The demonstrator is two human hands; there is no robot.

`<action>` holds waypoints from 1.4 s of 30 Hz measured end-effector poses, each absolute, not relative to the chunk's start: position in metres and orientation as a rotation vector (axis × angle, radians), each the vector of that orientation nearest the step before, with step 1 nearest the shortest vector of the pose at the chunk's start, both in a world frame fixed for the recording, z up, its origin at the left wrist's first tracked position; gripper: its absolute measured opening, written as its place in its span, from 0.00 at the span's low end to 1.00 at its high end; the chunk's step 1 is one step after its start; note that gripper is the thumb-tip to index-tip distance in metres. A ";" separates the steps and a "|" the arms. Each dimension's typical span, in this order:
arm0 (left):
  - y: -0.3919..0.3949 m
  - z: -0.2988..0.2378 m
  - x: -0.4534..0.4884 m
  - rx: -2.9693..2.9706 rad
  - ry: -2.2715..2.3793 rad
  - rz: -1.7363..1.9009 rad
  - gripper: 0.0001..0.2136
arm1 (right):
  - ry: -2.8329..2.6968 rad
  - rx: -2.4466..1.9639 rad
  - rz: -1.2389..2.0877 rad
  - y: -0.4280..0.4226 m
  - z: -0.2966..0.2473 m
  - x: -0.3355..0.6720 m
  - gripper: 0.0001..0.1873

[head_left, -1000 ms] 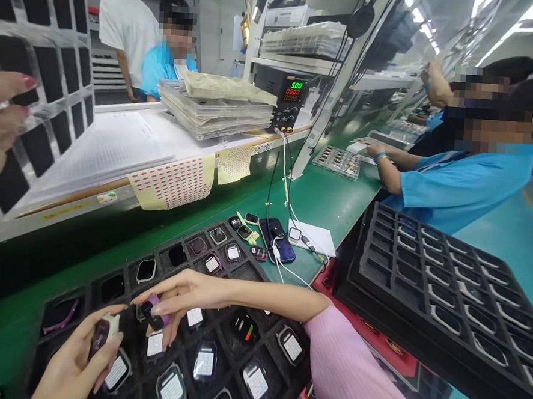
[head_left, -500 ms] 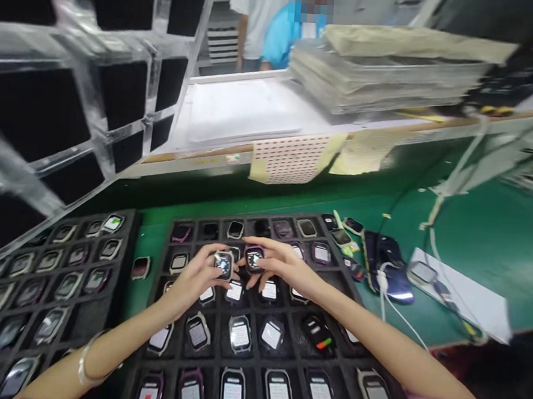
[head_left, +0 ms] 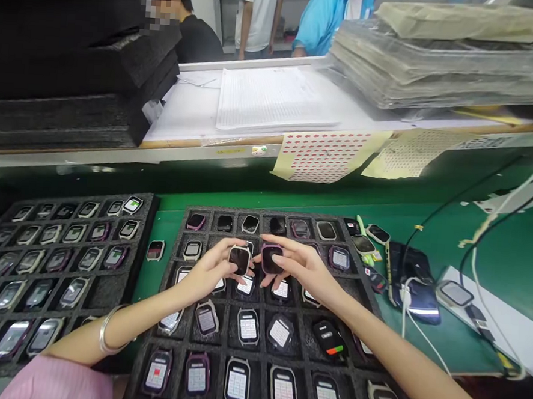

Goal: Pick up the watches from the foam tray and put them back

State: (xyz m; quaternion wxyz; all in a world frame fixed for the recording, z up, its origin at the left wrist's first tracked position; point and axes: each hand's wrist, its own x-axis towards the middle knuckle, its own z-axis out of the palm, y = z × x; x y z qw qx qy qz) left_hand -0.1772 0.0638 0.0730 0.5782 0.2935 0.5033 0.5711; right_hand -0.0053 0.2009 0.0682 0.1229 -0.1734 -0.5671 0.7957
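My left hand pinches a silver-framed smartwatch without a strap, its screen dark. Close beside it, my right hand grips a purple-framed smartwatch, also dark, with the thumb over its face. Both are held above a black foam tray divided into square compartments. Many compartments hold a watch, several with lit white screens, such as the silver watch in the front row. A black device with an orange and green end lies in one compartment. My hands hide part of the tray's second row.
A second foam tray of watches stands at left, with a lone watch between the trays. At right lie a dark phone-like device, cables and a loose watch. Papers and stacked plastic trays occupy the shelf; people stand beyond.
The screens of both held watches have gone from lit faces to dark. My view has swung left, so the scene sits further right and a stack of black foam shows on the shelf.
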 end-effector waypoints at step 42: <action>0.055 0.060 -0.172 1.175 1.632 1.145 0.14 | -1.434 -0.271 2.703 0.200 0.055 0.000 0.30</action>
